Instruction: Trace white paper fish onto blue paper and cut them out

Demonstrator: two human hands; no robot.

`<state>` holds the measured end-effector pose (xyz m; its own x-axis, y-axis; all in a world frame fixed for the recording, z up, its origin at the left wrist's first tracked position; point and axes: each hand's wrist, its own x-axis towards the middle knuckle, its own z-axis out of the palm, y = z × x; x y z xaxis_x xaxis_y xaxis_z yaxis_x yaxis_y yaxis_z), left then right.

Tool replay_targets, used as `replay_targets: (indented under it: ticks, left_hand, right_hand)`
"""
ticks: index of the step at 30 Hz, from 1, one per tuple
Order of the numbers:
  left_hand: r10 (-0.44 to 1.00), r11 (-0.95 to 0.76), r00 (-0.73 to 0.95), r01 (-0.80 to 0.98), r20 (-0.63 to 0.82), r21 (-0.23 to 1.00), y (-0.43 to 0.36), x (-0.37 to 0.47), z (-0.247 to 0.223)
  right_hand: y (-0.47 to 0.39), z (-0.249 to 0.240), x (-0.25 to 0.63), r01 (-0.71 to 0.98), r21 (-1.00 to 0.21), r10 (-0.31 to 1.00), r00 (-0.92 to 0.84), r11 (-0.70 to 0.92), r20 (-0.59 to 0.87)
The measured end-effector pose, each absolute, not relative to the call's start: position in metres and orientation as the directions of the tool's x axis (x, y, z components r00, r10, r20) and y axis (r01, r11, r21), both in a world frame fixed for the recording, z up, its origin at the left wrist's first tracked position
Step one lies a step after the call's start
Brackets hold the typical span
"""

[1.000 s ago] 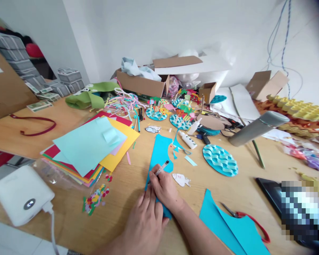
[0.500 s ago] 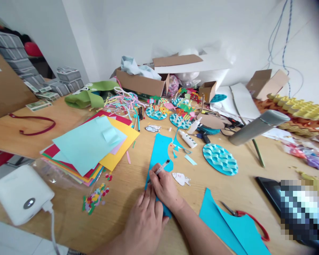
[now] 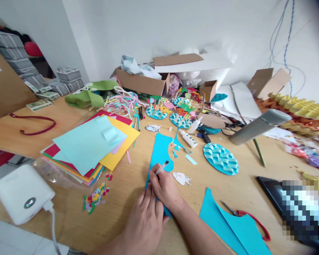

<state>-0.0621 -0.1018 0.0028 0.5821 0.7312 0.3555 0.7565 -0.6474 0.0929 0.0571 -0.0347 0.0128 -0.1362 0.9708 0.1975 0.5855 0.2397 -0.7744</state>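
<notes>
A strip of blue paper [image 3: 161, 147] with a curved cut edge lies on the table, running under both hands. My right hand [image 3: 164, 187] grips a pen [image 3: 162, 168] with a pale barrel and dark end; its tip is hidden low by the fingers. My left hand [image 3: 145, 219] rests flat on the lower part of the paper, fingers stretched out, close against the right. Just right of the pen hand is a white paper fish cutout [image 3: 181, 178]. More blue paper [image 3: 228, 226] and red-handled scissors [image 3: 255, 221] lie at lower right.
Coloured paper sheets [image 3: 87, 145] and paper dots [image 3: 97, 198] lie left, beside a white power bank [image 3: 23, 194]. Ahead are a glue bottle [image 3: 188, 139], decorated discs [image 3: 180, 121] and a wavy blue oval [image 3: 220, 159]. A grey flask [image 3: 257, 127] and a tablet [image 3: 273, 202] stand right.
Both hands and the pen stay almost in place on the blue paper. The view has shifted very slightly.
</notes>
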Motion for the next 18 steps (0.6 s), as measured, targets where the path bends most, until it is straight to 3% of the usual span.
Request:
replay_targets:
  ticks: [18]
  left_hand:
    - [0.742,-0.641,0.571,0.757,0.351,0.123,-0.1014,-0.061,0.0032]
  right_hand:
    - [-0.0364,0.0136,0.0572,0.557,-0.795,0.971,-0.135,0.239,0.198]
